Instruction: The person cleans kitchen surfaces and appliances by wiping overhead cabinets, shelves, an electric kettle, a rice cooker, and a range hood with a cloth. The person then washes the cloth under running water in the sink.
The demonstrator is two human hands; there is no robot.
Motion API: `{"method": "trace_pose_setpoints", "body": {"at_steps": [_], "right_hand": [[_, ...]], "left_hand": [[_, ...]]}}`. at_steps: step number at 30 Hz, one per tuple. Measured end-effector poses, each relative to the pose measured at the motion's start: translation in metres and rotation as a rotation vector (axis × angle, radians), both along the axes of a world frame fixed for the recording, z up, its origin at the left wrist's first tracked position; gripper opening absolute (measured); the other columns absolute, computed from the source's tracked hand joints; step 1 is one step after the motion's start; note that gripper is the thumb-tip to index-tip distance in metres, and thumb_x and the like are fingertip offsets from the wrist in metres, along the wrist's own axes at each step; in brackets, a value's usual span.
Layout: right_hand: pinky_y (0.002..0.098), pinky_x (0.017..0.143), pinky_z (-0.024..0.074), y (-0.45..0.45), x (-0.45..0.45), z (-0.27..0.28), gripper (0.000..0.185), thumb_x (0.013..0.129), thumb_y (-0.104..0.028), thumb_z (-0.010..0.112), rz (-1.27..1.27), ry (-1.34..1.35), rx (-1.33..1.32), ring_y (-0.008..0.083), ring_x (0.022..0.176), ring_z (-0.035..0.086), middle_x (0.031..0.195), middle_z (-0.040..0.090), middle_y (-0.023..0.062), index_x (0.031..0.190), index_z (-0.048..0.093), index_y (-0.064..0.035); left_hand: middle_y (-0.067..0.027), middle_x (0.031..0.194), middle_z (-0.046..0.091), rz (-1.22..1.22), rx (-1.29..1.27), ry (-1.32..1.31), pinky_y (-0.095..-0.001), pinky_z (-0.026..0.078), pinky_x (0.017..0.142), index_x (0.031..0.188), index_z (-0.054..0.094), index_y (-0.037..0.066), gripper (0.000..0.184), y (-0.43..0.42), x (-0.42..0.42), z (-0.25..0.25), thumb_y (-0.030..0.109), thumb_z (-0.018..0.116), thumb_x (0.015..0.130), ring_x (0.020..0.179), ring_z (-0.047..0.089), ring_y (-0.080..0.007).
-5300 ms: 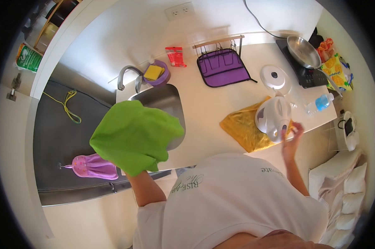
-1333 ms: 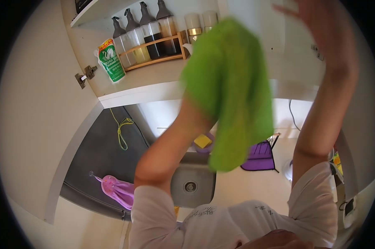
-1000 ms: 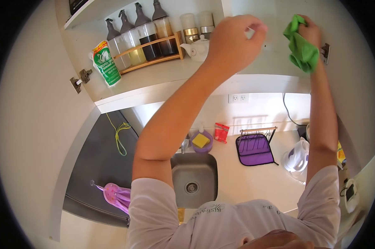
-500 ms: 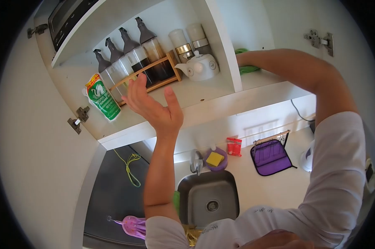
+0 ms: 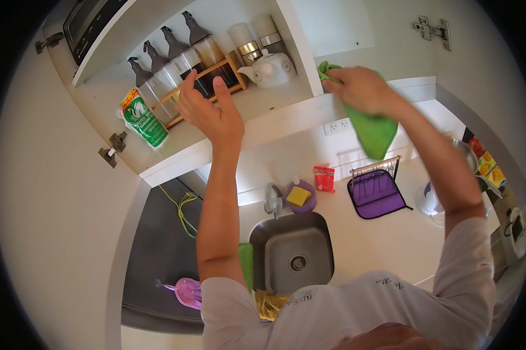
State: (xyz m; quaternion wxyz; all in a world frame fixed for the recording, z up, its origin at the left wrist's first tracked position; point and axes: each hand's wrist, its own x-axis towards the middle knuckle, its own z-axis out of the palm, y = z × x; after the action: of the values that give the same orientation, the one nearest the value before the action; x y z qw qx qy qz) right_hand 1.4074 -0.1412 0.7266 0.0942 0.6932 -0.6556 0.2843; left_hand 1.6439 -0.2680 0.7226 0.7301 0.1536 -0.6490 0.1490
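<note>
My right hand point(image 5: 365, 90) grips a green cloth point(image 5: 375, 131) at the front edge of the right cabinet compartment; the cloth hangs down below the shelf. My left hand point(image 5: 212, 111) is raised with fingers apart and nothing in it, in front of a wooden rack point(image 5: 237, 71) of pump-topped bottles. A white teapot point(image 5: 273, 70) stands right of the rack, with two glass jars behind it. Left of the rack leans a green and white pouch point(image 5: 145, 121).
Below are a sink point(image 5: 292, 248), a faucet point(image 5: 273, 199), a purple bowl point(image 5: 308, 200) with a yellow sponge, a red packet point(image 5: 324, 179), a purple mat point(image 5: 376, 195) with a rack and a white kettle point(image 5: 430, 201). An open cabinet door point(image 5: 47, 204) stands at left.
The green cloth has gone from my left hand to my right. My right hand has come forward from inside the right compartment to its front edge, and the cloth now hangs down.
</note>
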Motion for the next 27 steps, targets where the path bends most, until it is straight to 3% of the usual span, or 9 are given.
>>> {"method": "trace_pose_setpoints", "body": {"at_steps": [3, 4, 8, 14, 18, 21, 23, 26, 27], "right_hand": [[0.0405, 0.085, 0.0469, 0.034, 0.032, -0.070, 0.023, 0.081, -0.013, 0.060, -0.021, 0.114, -0.765, 0.0359, 0.091, 0.059, 0.094, 0.063, 0.0149, 0.103, 0.063, -0.0037], [0.0446, 0.093, 0.0426, 0.035, 0.036, -0.090, 0.025, 0.078, -0.011, 0.061, 0.055, -0.100, -0.727, 0.0362, 0.093, 0.057, 0.094, 0.062, 0.0153, 0.102, 0.062, -0.0012], [0.0545, 0.104, 0.0278, -0.022, 0.051, -0.144, 0.036, 0.072, -0.008, 0.060, -0.006, 0.117, -0.728, 0.0351, 0.099, 0.052, 0.089, 0.058, 0.0128, 0.108, 0.060, -0.0011], [0.0537, 0.102, 0.0288, -0.027, 0.056, -0.134, 0.055, 0.078, -0.011, 0.052, -0.013, 0.214, -0.473, 0.0312, 0.087, 0.056, 0.083, 0.059, 0.0142, 0.131, 0.042, 0.0008], [0.0459, 0.095, 0.0360, -0.008, -0.008, -0.147, 0.038, 0.079, -0.011, 0.054, -0.297, 0.079, -0.921, 0.0331, 0.103, 0.052, 0.107, 0.057, 0.0155, 0.116, 0.050, -0.0007], [0.0433, 0.104, 0.0320, -0.077, 0.039, -0.191, 0.032, 0.077, -0.019, 0.058, 0.099, -0.672, -0.900, 0.0314, 0.097, 0.056, 0.097, 0.060, 0.0146, 0.105, 0.057, -0.0033], [0.0518, 0.103, 0.0299, -0.049, 0.086, -0.164, 0.051, 0.074, -0.019, 0.056, 0.060, 0.145, -0.854, 0.0341, 0.095, 0.056, 0.098, 0.059, 0.0177, 0.120, 0.051, 0.0013], [0.0557, 0.104, 0.0267, -0.020, 0.065, -0.135, 0.051, 0.075, -0.014, 0.054, -0.097, 0.079, -0.448, 0.0353, 0.099, 0.054, 0.102, 0.058, 0.0190, 0.122, 0.049, 0.0044], [0.0569, 0.103, 0.0263, -0.019, 0.046, -0.140, 0.052, 0.073, -0.007, 0.053, -0.078, -0.053, -0.726, 0.0374, 0.097, 0.054, 0.101, 0.058, 0.0191, 0.122, 0.047, 0.0073]], "left_hand": [[-0.0147, 0.120, 0.048, 0.081, -0.008, -0.005, -0.0576, 0.011, 0.103, 0.123, 0.043, 0.002, 0.046, 0.002, -0.010, -0.004, 0.032, 0.053, 0.090, 0.117, 0.040, -0.0316], [-0.0146, 0.120, 0.048, 0.142, -0.009, -0.017, -0.0579, 0.011, 0.103, 0.123, 0.043, 0.002, 0.046, 0.002, -0.011, -0.006, 0.032, 0.053, 0.090, 0.117, 0.040, -0.0315], [-0.0137, 0.121, 0.048, 0.162, 0.057, 0.010, -0.0603, 0.006, 0.103, 0.125, 0.043, 0.004, 0.048, 0.006, -0.014, -0.003, 0.034, 0.053, 0.090, 0.118, 0.039, -0.0313], [-0.0100, 0.119, 0.050, 0.121, 0.017, 0.086, -0.0536, 0.010, 0.104, 0.123, 0.045, 0.005, 0.044, 0.013, -0.018, 0.002, 0.034, 0.054, 0.091, 0.114, 0.041, -0.0272], [-0.0109, 0.121, 0.049, 0.092, 0.038, 0.071, -0.0574, 0.005, 0.105, 0.124, 0.044, 0.005, 0.046, -0.002, -0.008, -0.007, 0.036, 0.053, 0.091, 0.118, 0.039, -0.0290], [-0.0128, 0.123, 0.047, 0.105, 0.096, 0.048, -0.0609, 0.001, 0.105, 0.127, 0.041, 0.004, 0.052, 0.000, -0.016, -0.002, 0.038, 0.053, 0.090, 0.121, 0.037, -0.0313], [-0.0130, 0.124, 0.046, 0.144, 0.151, 0.043, -0.0609, 0.000, 0.105, 0.127, 0.041, 0.004, 0.052, 0.006, -0.017, -0.001, 0.038, 0.053, 0.090, 0.122, 0.036, -0.0314], [-0.0130, 0.126, 0.045, 0.137, 0.150, 0.040, -0.0609, 0.000, 0.105, 0.127, 0.041, 0.004, 0.053, 0.003, -0.011, -0.003, 0.040, 0.053, 0.090, 0.123, 0.035, -0.0315], [-0.0132, 0.126, 0.045, 0.112, 0.154, 0.038, -0.0609, 0.000, 0.105, 0.127, 0.041, 0.004, 0.053, 0.004, -0.008, -0.003, 0.040, 0.053, 0.090, 0.123, 0.035, -0.0315]]}}
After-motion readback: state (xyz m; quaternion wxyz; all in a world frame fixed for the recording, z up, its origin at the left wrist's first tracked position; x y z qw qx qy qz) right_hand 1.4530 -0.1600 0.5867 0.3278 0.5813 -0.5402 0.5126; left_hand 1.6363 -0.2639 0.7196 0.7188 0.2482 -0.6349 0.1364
